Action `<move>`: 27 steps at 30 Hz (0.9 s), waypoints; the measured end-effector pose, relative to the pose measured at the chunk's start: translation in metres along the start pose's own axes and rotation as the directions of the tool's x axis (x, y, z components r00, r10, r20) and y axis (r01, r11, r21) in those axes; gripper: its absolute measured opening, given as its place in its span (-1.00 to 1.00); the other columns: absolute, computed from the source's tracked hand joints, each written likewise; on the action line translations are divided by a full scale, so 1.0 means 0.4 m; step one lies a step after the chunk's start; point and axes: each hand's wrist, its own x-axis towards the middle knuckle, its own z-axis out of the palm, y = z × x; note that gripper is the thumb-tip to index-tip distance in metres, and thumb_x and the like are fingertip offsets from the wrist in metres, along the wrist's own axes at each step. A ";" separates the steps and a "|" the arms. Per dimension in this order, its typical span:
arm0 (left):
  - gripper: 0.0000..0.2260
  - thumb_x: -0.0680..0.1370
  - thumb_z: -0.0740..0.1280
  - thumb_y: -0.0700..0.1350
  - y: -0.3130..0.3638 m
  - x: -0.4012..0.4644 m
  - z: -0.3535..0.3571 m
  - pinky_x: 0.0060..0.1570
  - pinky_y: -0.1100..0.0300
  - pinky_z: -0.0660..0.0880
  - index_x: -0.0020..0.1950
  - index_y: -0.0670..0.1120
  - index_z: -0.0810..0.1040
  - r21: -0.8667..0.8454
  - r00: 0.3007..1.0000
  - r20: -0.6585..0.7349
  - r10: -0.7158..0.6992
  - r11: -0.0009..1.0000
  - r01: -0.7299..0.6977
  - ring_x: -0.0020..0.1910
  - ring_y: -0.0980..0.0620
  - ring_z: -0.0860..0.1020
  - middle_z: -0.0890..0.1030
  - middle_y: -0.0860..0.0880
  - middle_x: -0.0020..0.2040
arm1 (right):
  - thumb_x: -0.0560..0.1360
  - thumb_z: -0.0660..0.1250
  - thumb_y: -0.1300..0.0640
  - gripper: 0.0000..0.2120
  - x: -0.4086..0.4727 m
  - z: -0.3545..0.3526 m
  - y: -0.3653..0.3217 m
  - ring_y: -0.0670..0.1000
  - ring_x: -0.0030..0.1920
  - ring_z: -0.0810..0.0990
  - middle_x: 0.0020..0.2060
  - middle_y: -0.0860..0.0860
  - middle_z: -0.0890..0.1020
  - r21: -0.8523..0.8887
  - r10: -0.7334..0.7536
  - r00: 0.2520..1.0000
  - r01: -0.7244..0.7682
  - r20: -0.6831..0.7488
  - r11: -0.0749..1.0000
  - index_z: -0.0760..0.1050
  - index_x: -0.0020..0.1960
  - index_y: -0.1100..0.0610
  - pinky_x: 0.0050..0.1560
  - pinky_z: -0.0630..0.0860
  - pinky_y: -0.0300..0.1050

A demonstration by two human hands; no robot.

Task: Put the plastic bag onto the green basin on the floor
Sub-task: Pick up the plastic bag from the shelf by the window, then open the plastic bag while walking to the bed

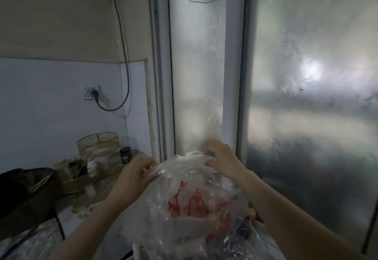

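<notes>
A clear plastic bag with red print and mixed contents hangs in front of me, low in the middle of the view. My left hand pinches the bag's top edge on the left. Gripping the crumpled top on the right is my right hand. Both hands hold the bag up near the frosted window. No green basin or floor is in view.
Frosted glass panes with a grey frame stand just behind the bag. To the left a counter holds gold wire baskets, a dark-lidded jar and a dark pot. A wall socket with a black cable hangs above.
</notes>
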 end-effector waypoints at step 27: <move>-0.67 0.36 0.48 0.05 0.931 -0.226 0.230 -0.51 0.37 0.47 -0.12 -0.08 0.41 -0.859 0.637 0.219 0.739 0.456 -0.234 -0.39 0.27 0.53 0.51 0.02 -0.29 | 0.52 0.27 0.05 -0.92 -1.105 -0.553 -0.142 0.12 -0.37 0.52 -0.32 0.22 0.59 0.041 0.374 0.616 -0.484 -0.694 0.874 0.52 -0.03 -0.01 -0.37 0.45 -0.04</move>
